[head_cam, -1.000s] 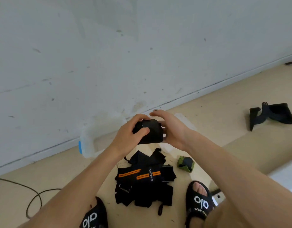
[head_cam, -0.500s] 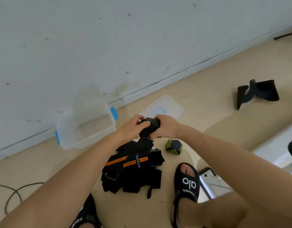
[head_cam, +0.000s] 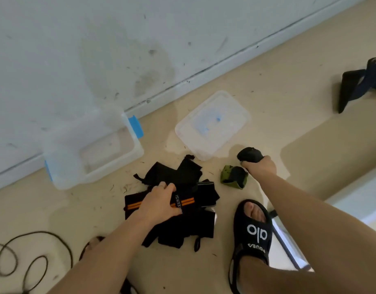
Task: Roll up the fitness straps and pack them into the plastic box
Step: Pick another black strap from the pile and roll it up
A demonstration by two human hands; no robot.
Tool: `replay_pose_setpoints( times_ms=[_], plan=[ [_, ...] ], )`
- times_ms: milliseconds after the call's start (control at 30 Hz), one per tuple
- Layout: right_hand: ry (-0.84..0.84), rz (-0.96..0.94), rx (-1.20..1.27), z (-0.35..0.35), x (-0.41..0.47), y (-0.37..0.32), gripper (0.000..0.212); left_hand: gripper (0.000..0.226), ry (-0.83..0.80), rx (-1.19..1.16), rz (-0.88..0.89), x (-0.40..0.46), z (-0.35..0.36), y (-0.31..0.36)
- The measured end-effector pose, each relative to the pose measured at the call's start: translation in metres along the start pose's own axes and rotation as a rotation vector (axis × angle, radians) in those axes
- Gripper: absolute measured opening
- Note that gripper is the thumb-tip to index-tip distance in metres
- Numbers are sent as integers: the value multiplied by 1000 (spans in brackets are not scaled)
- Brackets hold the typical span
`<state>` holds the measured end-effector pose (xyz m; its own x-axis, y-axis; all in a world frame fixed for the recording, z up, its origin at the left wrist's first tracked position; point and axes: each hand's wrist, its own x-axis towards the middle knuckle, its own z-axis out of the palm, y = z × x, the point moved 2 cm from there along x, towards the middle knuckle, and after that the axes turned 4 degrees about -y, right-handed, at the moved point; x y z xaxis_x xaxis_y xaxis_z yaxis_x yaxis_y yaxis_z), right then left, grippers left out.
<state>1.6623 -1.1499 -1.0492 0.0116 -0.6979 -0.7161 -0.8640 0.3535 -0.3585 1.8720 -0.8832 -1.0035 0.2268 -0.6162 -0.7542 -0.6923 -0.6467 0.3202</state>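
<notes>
A pile of black fitness straps (head_cam: 183, 209), one with orange stripes, lies on the floor in front of me. My left hand (head_cam: 159, 202) rests on top of the pile with its fingers curling over a strap. My right hand (head_cam: 260, 169) grips a rolled black strap (head_cam: 249, 154) low over the floor, right of the pile. A rolled green and black strap (head_cam: 233, 177) sits on the floor just left of that hand. The clear plastic box (head_cam: 91, 145) with blue clips stands open by the wall, left of everything.
The box's clear lid (head_cam: 212, 124) lies flat on the floor between box and right hand. My sandalled foot (head_cam: 250, 234) is near the pile's right side. A black cable (head_cam: 24, 257) coils at lower left. A dark strap-like object (head_cam: 360, 81) lies far right.
My hands have separated. The right hand carried the rolled black strap down and to the right, beside the green roll. The left hand dropped onto the strap pile.
</notes>
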Motion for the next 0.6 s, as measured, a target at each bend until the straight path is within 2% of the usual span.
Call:
replay_pose_setpoints(
  times_ms=[67, 133, 233, 333, 400, 467, 533, 600],
  plan=[
    [-19, 66, 22, 3, 9, 9, 76, 40, 69, 47, 58, 3, 1, 4],
    [-68, 108, 3, 7, 17, 18, 74, 26, 53, 30, 90, 3, -1, 4],
    [-115, 147, -64, 7, 18, 24, 61, 21, -66, -117, 70, -6, -6, -3],
    [-48, 157, -205, 0, -3, 15, 61, 17, -44, -259, 26, -22, -22, -9],
    [5, 45, -272, -2, -26, 1, 61, 14, 26, -345, -6, -38, -39, -9],
    [-10, -142, -224, 2, -52, -20, 60, 15, 123, -415, -28, -56, -59, -6],
    [-120, -319, -106, 8, -89, -48, 54, 20, 206, -498, -32, -77, -80, -2],
    [-321, -443, 12, 17, -133, -80, 39, 21, 250, -561, -28, -99, -99, 4]
  ],
)
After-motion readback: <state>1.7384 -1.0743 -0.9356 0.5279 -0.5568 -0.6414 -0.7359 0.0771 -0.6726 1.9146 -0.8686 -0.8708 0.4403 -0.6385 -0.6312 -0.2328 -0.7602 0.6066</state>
